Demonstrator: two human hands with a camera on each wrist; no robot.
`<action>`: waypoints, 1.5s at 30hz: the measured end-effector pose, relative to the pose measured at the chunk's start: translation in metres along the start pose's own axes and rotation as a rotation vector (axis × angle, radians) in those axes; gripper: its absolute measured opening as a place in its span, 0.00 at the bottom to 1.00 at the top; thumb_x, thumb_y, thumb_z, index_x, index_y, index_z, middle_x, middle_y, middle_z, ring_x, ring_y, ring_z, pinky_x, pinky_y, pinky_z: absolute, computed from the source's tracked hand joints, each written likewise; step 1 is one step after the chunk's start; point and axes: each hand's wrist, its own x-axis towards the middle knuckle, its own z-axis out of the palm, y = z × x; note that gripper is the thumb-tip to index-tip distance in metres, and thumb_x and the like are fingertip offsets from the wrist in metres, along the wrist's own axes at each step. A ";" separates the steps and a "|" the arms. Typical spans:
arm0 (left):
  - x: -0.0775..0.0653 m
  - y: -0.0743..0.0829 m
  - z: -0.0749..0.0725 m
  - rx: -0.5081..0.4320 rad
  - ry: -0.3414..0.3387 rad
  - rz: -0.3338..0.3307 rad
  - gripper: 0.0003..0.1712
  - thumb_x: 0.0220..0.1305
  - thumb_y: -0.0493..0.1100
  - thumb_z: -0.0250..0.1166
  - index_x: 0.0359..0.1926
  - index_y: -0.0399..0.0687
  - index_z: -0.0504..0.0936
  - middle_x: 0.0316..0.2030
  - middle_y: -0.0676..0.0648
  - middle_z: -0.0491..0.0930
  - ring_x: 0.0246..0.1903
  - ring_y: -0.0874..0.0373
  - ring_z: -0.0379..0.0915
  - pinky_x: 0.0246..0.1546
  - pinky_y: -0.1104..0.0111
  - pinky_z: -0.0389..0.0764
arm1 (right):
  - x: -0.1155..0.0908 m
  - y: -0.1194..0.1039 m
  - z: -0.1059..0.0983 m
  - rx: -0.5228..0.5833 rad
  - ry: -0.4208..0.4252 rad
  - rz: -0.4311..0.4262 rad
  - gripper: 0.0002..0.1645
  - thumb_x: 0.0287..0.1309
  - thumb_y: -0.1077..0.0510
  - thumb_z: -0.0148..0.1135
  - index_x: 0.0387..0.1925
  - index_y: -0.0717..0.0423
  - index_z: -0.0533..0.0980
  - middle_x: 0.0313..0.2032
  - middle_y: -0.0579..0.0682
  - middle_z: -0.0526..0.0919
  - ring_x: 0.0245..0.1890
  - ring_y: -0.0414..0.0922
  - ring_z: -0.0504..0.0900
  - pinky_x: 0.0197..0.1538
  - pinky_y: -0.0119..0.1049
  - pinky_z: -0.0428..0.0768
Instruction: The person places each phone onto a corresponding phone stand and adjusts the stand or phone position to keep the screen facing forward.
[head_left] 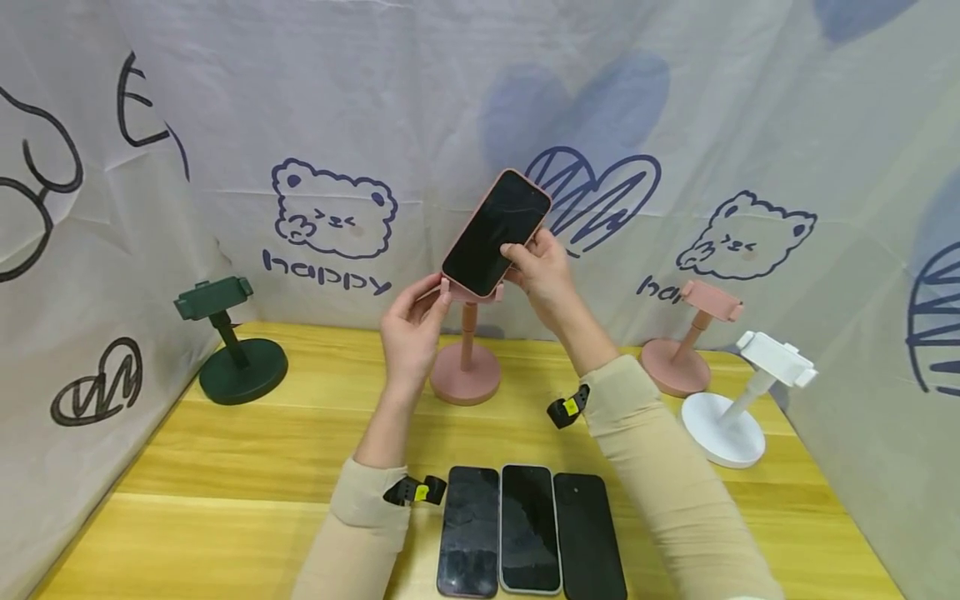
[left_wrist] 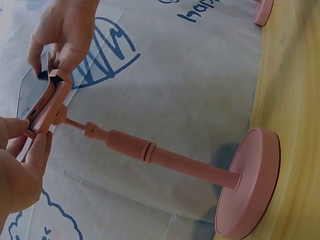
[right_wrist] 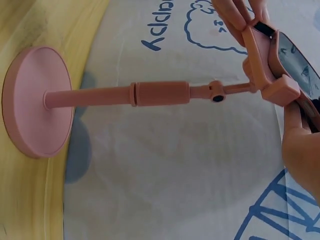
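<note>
In the head view, a smartphone in a pink case [head_left: 493, 229] leans diagonally over the cradle of a pink phone stand [head_left: 467, 375], its dark screen facing me. My right hand [head_left: 546, 279] pinches it by the right side, thumb on the screen and fingers behind. The left hand [head_left: 411, 333] grips the left end of the cradle between thumb and fingers. Seen from the left wrist, the phone's lower edge sits at the cradle [left_wrist: 62, 95], between its end clips. In the right wrist view, the phone [right_wrist: 297, 62] is tilted against the cradle, partly hidden by a clip.
A dark green phone stand [head_left: 242, 367] is at the left. Another pink stand [head_left: 675, 367] and a white stand [head_left: 723, 429] are at the right. Three phones lie side by side in front: one dark [head_left: 468, 533], one white-edged [head_left: 530, 529], one black, back up [head_left: 590, 537]. A printed cloth [head_left: 450, 100] hangs behind.
</note>
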 end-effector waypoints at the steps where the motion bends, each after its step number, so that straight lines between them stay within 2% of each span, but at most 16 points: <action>1: -0.001 0.000 0.001 0.016 -0.002 0.011 0.19 0.66 0.34 0.67 0.57 0.34 0.81 0.55 0.35 0.81 0.54 0.49 0.82 0.55 0.75 0.82 | 0.000 0.001 0.001 0.002 -0.012 0.002 0.22 0.65 0.73 0.49 0.59 0.57 0.68 0.48 0.47 0.84 0.44 0.42 0.87 0.46 0.35 0.87; 4: -0.004 0.000 0.004 0.072 -0.002 0.043 0.18 0.68 0.36 0.66 0.58 0.36 0.80 0.56 0.37 0.82 0.55 0.48 0.82 0.56 0.74 0.82 | 0.000 0.002 0.003 -0.001 -0.033 0.001 0.26 0.63 0.74 0.48 0.61 0.56 0.65 0.50 0.49 0.82 0.46 0.42 0.86 0.48 0.36 0.87; 15: -0.004 0.000 0.005 0.221 -0.004 0.133 0.19 0.70 0.40 0.65 0.58 0.36 0.79 0.55 0.37 0.83 0.53 0.48 0.84 0.54 0.67 0.84 | 0.003 0.006 0.004 -0.019 -0.035 -0.018 0.26 0.67 0.72 0.54 0.64 0.54 0.66 0.50 0.45 0.83 0.47 0.40 0.86 0.51 0.38 0.87; 17: -0.002 0.002 0.004 0.265 -0.017 0.167 0.18 0.70 0.39 0.64 0.57 0.35 0.79 0.53 0.36 0.83 0.52 0.47 0.85 0.52 0.65 0.85 | 0.004 0.006 0.004 -0.028 -0.043 -0.035 0.26 0.67 0.72 0.54 0.63 0.54 0.66 0.49 0.44 0.83 0.46 0.40 0.87 0.50 0.38 0.88; 22: 0.004 0.006 0.001 0.429 -0.064 0.302 0.14 0.69 0.36 0.63 0.51 0.30 0.78 0.47 0.34 0.85 0.44 0.44 0.87 0.46 0.63 0.88 | 0.005 0.007 0.002 -0.075 -0.051 -0.058 0.25 0.67 0.71 0.55 0.63 0.56 0.66 0.49 0.46 0.83 0.46 0.40 0.87 0.51 0.40 0.88; 26: 0.008 0.011 -0.004 0.530 -0.106 0.363 0.10 0.67 0.34 0.64 0.46 0.30 0.78 0.41 0.34 0.83 0.39 0.44 0.88 0.44 0.62 0.89 | 0.006 0.007 0.000 -0.140 -0.060 -0.059 0.27 0.66 0.71 0.56 0.65 0.58 0.64 0.54 0.56 0.83 0.45 0.40 0.87 0.52 0.42 0.87; 31: 0.010 0.017 -0.009 0.624 -0.143 0.362 0.09 0.64 0.33 0.64 0.43 0.32 0.78 0.39 0.36 0.83 0.39 0.46 0.88 0.43 0.63 0.89 | 0.005 0.006 -0.003 -0.203 -0.110 -0.077 0.29 0.66 0.71 0.56 0.67 0.59 0.62 0.61 0.67 0.78 0.47 0.41 0.87 0.52 0.45 0.87; 45: 0.013 0.028 -0.012 0.758 -0.203 0.314 0.08 0.65 0.35 0.63 0.43 0.36 0.77 0.39 0.38 0.84 0.38 0.47 0.87 0.41 0.60 0.89 | 0.008 -0.003 -0.008 -0.285 -0.194 -0.079 0.36 0.67 0.70 0.57 0.73 0.56 0.58 0.64 0.68 0.75 0.49 0.42 0.86 0.52 0.46 0.87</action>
